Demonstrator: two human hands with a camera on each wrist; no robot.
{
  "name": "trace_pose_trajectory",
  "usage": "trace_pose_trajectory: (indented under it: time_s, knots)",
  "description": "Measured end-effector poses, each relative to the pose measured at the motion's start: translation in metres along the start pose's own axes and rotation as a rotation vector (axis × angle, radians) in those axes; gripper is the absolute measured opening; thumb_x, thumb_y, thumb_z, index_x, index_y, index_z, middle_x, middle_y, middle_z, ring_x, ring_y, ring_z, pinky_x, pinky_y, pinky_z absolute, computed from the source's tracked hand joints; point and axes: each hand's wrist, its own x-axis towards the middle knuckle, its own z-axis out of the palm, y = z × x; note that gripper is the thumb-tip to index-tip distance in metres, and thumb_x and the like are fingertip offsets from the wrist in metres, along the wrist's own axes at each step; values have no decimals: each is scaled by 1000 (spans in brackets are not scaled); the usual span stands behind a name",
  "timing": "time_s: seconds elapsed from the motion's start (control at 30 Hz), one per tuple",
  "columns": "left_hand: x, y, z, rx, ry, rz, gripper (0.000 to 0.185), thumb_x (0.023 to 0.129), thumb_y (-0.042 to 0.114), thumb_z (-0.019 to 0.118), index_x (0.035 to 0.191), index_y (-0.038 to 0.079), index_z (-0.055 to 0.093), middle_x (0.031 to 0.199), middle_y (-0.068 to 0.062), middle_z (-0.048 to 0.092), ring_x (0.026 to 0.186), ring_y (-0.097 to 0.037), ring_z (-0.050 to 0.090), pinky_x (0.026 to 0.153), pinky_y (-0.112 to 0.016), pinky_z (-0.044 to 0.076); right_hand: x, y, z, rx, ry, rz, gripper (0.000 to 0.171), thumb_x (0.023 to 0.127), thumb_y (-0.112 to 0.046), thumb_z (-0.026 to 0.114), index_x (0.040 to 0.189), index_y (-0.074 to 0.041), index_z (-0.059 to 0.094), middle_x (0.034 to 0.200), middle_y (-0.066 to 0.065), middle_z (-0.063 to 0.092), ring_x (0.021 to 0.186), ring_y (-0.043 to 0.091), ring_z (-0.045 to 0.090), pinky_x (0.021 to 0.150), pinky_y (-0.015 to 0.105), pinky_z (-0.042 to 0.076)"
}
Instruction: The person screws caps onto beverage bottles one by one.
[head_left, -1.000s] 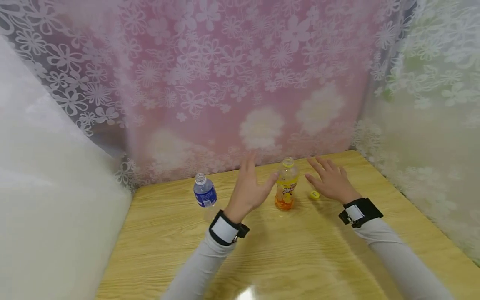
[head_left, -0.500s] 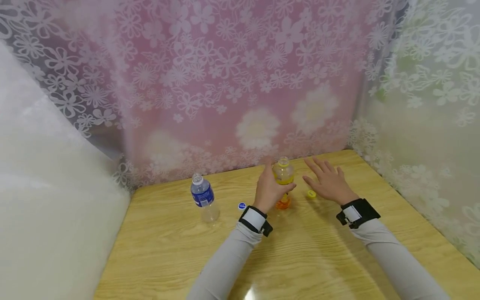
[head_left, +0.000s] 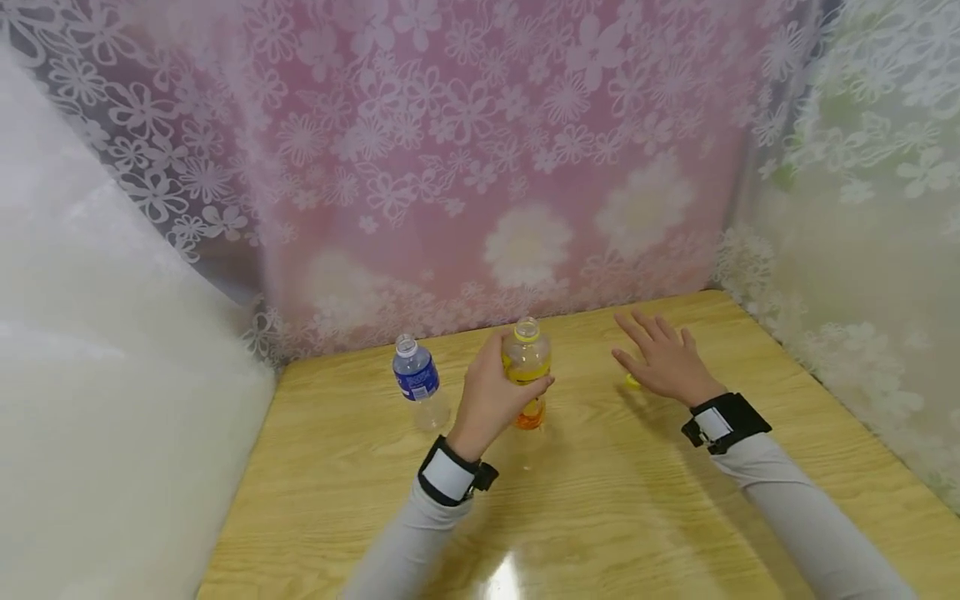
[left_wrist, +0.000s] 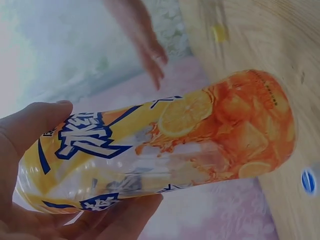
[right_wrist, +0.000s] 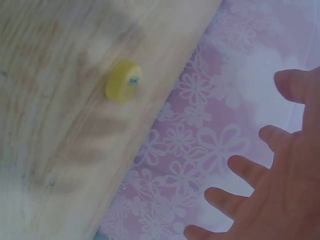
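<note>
My left hand (head_left: 491,387) grips an uncapped clear plastic bottle (head_left: 529,354) around its upper half, upright in the head view. The left wrist view shows its yellow label with orange slices and ice on the lower part of the bottle (left_wrist: 220,130), the thumb on one side and fingers on the other. With fingers spread and nothing held, my right hand (head_left: 663,360) hovers near a yellow bottle cap (right_wrist: 123,81) lying on the table. In the head view that hand partly covers the cap.
Left of my left hand stands another uncapped bottle (head_left: 418,379) with a blue label. A blue and white cap (left_wrist: 308,181) lies on the wooden table (head_left: 600,492). Floral curtains (head_left: 450,167) hang behind the table and along its sides.
My left hand reached right to the yellow-labelled bottle, took hold of it and brought it left, away from the yellow cap. My right hand stays nearly in place.
</note>
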Motion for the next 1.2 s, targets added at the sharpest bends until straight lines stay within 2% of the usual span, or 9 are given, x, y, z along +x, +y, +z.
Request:
trace_pose_trajectory:
  time_s: [0.17,0.33,0.43,0.53,0.73,0.83,0.93,1.1,1.2]
  knots:
    - [-29,-4,-40,33,20,-5,72,80,38,87,137,14,50,126,-3,63,113,-20,65,87,-41,58,-1,-2,11,-19,-46,11,72,103,-51,54,161,-15,30,161,26,28,138,57,33,98,81,28]
    - [-46,-9,-60,57,23,-10,75,77,35,90,138,16,51,125,-2,63,112,-19,65,87,-42,58,-4,0,23,-7,-140,56,78,100,-51,58,161,-10,28,155,31,32,126,62,42,89,79,37]
    - [-50,-12,-65,50,7,-31,78,77,35,90,141,17,49,126,-2,63,111,-19,65,88,-41,57,-6,-1,27,12,-196,83,82,98,-45,64,159,-3,28,147,36,36,115,59,52,80,69,49]
    - [-51,-16,-69,38,-5,-39,80,77,35,90,142,18,47,127,-2,63,112,-19,65,87,-41,57,-4,-3,31,26,-234,98,82,97,-40,67,156,3,31,141,39,38,106,56,58,72,60,53]
    - [-54,-24,-78,18,-3,-45,81,78,35,90,144,20,45,127,0,62,112,-18,64,87,-40,57,4,-8,38,31,-280,78,62,95,-27,69,142,8,49,128,39,48,105,56,55,82,64,50]
    - [-55,-25,-76,13,-19,-56,81,78,36,90,143,20,45,128,0,61,111,-18,64,87,-39,57,2,-2,39,43,-297,67,46,93,-17,68,129,9,56,115,34,50,87,44,56,72,53,51]
    - [-57,-28,-75,13,-27,-56,81,78,34,90,143,20,44,128,-1,61,111,-18,64,87,-38,57,0,1,39,67,-309,63,34,92,-9,65,120,8,57,107,29,49,76,31,53,65,43,47]
    - [-55,-31,-76,10,-28,-58,81,78,38,89,143,19,45,128,-1,61,111,-18,64,86,-37,57,5,3,40,99,-296,44,26,89,-5,62,111,8,56,100,24,49,74,27,48,65,39,44]
    - [-53,-32,-77,23,-23,-61,80,78,40,89,142,18,46,127,-2,62,111,-19,64,86,-38,57,12,-4,36,96,-278,11,23,89,-8,66,106,5,56,96,22,51,75,26,48,65,39,44]
